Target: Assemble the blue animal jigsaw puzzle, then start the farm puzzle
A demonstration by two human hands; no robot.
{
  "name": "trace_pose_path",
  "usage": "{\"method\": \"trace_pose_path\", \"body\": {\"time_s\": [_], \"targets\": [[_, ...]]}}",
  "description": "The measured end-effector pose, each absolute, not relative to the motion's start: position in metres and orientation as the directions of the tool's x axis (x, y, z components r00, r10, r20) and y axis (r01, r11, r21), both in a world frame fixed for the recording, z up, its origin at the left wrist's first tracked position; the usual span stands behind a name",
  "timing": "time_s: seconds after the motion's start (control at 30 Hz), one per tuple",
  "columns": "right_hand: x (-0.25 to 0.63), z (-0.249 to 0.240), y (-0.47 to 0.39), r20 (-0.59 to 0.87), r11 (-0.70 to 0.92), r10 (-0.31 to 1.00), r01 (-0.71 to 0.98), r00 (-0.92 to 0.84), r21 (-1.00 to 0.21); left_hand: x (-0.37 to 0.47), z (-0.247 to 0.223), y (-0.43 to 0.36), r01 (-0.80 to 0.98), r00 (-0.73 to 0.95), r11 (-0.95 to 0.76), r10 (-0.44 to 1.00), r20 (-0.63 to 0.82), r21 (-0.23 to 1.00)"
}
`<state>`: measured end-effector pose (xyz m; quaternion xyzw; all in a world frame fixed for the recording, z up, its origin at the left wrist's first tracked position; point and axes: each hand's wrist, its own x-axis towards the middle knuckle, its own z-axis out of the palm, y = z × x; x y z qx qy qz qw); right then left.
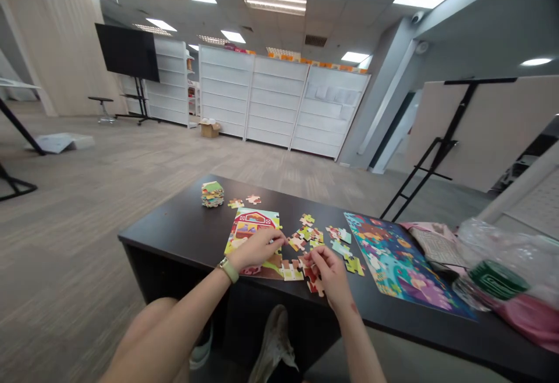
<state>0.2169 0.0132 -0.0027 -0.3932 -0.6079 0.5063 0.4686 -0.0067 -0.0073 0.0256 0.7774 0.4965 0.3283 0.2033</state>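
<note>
A partly joined jigsaw puzzle with a red barn picture lies on the dark table. My left hand, with a pale watch band at the wrist, is over its right side. Its fingers are bent together near the puzzle's edge, and whatever is between them is hidden. With thumb and fingertips, my right hand pinches a small puzzle piece, mostly covered by the fingers. Reddish puzzle pieces lie just under that hand. Several loose puzzle pieces are scattered beyond and between both hands.
A stack of puzzle pieces stands at the table's far left, with two loose pieces beside it. On the right lie a colourful finished picture, a clear plastic container with a green label and pink fabric. The table's front edge is close to my knees.
</note>
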Motion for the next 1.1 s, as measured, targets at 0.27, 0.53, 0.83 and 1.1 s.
{"method": "trace_pose_path", "body": {"time_s": [0.27,0.53,0.83,1.1], "targets": [[0.217,0.002,0.006,0.345,0.506,0.826,0.316,-0.446,-0.803,-0.016,0.016,-0.017,0.695,0.33,-0.457,0.888,0.318,0.555],[0.211,0.01,-0.004,0.336,0.675,0.714,0.477,-0.614,-0.563,-0.019,0.017,-0.023,0.719,0.396,-0.484,0.875,0.279,0.499],[0.243,0.019,0.014,0.506,0.717,0.697,0.49,-0.508,-0.495,-0.026,0.01,-0.022,0.741,0.37,-0.443,0.897,0.243,0.505],[0.335,0.014,0.029,0.5,0.441,0.859,0.658,-0.112,-0.611,-0.025,0.008,-0.02,0.841,0.34,-0.347,0.936,0.095,0.414]]}}
